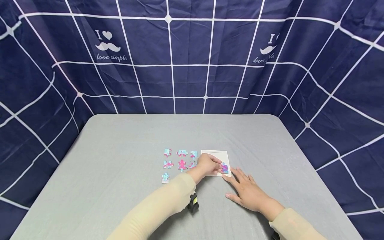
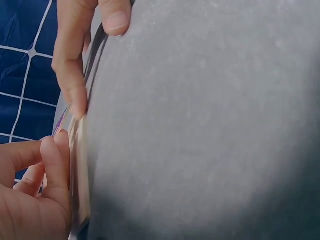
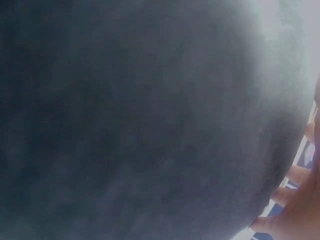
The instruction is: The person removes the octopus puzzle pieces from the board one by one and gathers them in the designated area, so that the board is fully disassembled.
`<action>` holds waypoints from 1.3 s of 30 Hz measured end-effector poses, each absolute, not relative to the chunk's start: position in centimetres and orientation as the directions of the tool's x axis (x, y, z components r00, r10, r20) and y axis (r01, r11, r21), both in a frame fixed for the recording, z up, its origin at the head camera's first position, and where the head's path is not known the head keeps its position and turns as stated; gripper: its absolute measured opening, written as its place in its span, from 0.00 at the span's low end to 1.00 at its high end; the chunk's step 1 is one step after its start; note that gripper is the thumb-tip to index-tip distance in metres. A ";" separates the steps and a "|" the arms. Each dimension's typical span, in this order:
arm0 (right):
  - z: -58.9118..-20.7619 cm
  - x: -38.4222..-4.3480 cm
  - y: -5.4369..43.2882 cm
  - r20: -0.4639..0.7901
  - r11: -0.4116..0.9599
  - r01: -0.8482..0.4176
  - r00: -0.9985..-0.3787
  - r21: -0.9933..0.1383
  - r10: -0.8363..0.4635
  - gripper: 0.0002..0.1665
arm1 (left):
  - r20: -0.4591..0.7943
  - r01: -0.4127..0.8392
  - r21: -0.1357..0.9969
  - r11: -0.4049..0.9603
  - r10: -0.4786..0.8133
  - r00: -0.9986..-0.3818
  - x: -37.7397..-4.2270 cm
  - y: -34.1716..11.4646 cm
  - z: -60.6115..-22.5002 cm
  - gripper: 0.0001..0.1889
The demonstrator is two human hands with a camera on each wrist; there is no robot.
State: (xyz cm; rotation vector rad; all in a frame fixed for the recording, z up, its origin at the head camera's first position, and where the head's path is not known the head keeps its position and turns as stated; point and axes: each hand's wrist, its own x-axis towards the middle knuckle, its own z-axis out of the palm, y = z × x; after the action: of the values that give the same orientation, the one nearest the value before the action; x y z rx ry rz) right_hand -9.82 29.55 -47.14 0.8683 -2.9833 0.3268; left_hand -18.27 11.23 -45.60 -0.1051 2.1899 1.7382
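My left hand (image 1: 209, 164) reaches over a white square puzzle tray (image 1: 217, 154), pinching a purple and blue jigsaw piece (image 1: 224, 168) at the tray's near right corner. In the left wrist view the fingertips of that left hand (image 2: 37, 192) meet beside the pale tray edge (image 2: 80, 170), and part of the piece (image 2: 61, 122) shows just beyond them. My right hand (image 1: 247, 191) lies with fingers spread at the same corner, a fingertip against the tray's rim. Only fingers of the right hand (image 3: 295, 200) show at the edge of the right wrist view.
Several loose pink and light-blue jigsaw pieces lie in rows left of the tray, among them a pink one (image 1: 182, 165) and a light-blue one (image 1: 166, 177). My left forearm partly covers the area beside them. A grey cloth (image 1: 126, 146) covers the table; a navy checked curtain (image 1: 192, 80) surrounds it.
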 end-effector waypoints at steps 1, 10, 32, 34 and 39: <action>-47.1 -9.8 29.6 0.071 0.824 -0.531 -0.846 -0.196 -0.528 0.37 | -0.311 -0.268 0.932 0.244 0.159 -0.937 -18.3 11.1 -45.5 0.05; -47.0 -9.9 29.5 0.055 0.826 -0.527 -0.848 -0.197 -0.528 0.37 | -0.305 -0.254 0.939 0.232 0.222 -0.926 -18.4 9.5 -44.7 0.06; -47.0 -9.8 29.4 0.042 0.831 -0.516 -0.853 -0.209 -0.520 0.37 | -0.329 -0.258 0.935 0.243 0.323 -0.887 -18.3 4.1 -44.3 0.06; -47.0 -9.8 29.4 0.038 0.831 -0.516 -0.853 -0.210 -0.520 0.37 | -0.332 -0.261 0.934 0.243 0.325 -0.886 -18.1 3.7 -44.3 0.06; -46.9 -9.7 29.4 0.029 0.833 -0.512 -0.855 -0.209 -0.518 0.38 | -0.346 -0.274 0.928 0.253 0.315 -0.884 -17.8 2.9 -44.3 0.07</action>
State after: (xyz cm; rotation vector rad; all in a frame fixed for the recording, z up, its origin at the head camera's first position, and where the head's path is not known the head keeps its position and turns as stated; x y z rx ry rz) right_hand -9.74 29.40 -46.87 0.8531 -3.0349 0.3341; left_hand -17.84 2.88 -44.31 0.0371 2.0624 1.6721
